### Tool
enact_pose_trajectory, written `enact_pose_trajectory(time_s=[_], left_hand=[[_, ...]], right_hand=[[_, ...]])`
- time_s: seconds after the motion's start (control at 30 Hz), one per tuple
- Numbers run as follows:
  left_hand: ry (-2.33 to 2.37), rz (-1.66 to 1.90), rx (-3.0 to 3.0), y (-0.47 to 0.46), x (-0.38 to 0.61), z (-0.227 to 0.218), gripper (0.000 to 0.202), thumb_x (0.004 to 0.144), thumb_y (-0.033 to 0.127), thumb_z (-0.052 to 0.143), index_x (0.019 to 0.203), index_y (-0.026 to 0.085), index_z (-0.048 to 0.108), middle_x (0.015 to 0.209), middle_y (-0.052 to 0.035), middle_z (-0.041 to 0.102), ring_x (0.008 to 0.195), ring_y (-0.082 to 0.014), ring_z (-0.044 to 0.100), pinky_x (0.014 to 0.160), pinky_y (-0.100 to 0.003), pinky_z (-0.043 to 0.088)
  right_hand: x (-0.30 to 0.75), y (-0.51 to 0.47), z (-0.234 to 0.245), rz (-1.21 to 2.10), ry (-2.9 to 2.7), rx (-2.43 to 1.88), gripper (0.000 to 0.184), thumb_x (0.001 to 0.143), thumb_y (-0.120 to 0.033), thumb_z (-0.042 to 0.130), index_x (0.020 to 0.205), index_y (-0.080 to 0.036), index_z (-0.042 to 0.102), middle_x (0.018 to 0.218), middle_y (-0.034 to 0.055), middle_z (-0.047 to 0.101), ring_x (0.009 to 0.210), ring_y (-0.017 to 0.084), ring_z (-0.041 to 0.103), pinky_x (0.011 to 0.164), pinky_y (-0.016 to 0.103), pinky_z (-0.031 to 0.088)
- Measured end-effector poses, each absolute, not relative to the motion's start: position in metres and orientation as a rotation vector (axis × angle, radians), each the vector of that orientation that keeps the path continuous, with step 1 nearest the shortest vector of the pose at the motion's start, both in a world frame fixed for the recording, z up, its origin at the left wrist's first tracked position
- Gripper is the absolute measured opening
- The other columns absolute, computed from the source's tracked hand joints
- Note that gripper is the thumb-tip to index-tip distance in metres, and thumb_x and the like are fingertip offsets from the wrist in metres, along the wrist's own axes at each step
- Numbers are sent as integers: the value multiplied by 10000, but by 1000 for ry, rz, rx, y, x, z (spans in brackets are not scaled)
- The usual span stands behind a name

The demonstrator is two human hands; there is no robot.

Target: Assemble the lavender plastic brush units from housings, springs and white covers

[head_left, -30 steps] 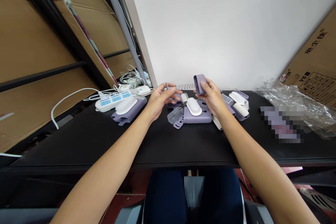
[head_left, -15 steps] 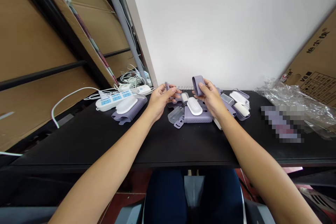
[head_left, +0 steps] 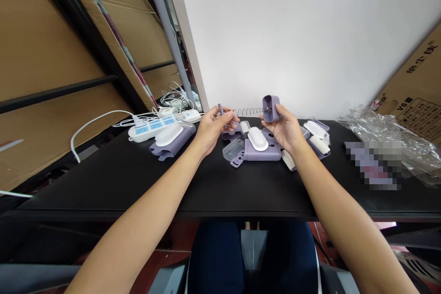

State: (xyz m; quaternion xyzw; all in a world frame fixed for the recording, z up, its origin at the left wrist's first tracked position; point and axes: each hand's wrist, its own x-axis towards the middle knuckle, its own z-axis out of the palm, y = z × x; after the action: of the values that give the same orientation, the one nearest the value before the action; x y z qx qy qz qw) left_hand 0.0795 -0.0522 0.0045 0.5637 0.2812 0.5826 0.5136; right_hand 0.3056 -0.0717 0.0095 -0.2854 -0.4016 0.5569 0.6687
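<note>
**Coil spring (head_left: pixel 248 111) held up**

Left of my hands, a white power strip (head_left: pixel 151 129) lies beside a perforated lilac case (head_left: pixel 175 143) with a white lid. My left hand (head_left: pixel 215 131) pinches a small lilac piece (head_left: pixel 220 110) between thumb and fingertips, forearm reaching forward. The thin metal spring runs right from near those fingers into a smooth lilac cup (head_left: pixel 270 108), which my right hand (head_left: pixel 284 128) cradles palm-up, fingers curled around it. Below and between my hands sits a second lilac case (head_left: pixel 262 154); right of my right hand, white oval pieces (head_left: pixel 319 144) lie on the black table (head_left: pixel 103 183).
</note>
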Motion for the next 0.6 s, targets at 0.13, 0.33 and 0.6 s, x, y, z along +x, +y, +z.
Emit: enact_pose_trajectory(time_s=[0.13,0.33,0.6], left_hand=[[651,1378,1361,-53,79,5,468,742,473,903,1002,179,650,846,-37,780,659,-120,696,614,-237,552],[634,1379,1347,-54,81,5,455,747,459,904,1005,181,653,856,-41,787,661,-118,698,616,-235,555],[612,1376,1343,-55,80,6,444,753,437,904,1013,180,654,881,-45,796,671,-114,700,618,-231,555]], right_hand=[[308,-71,11,1289,-863,-657,208,883,-400,756,954,-248,634,922,11,746,896,196,745,837,343,601],[305,-74,11,1322,-894,-622,176,898,-383,748,960,-243,659,914,5,752,886,188,746,820,325,609],[305,-74,11,1333,-897,-620,178,903,-396,745,967,-247,671,942,8,757,881,186,741,820,336,617]])
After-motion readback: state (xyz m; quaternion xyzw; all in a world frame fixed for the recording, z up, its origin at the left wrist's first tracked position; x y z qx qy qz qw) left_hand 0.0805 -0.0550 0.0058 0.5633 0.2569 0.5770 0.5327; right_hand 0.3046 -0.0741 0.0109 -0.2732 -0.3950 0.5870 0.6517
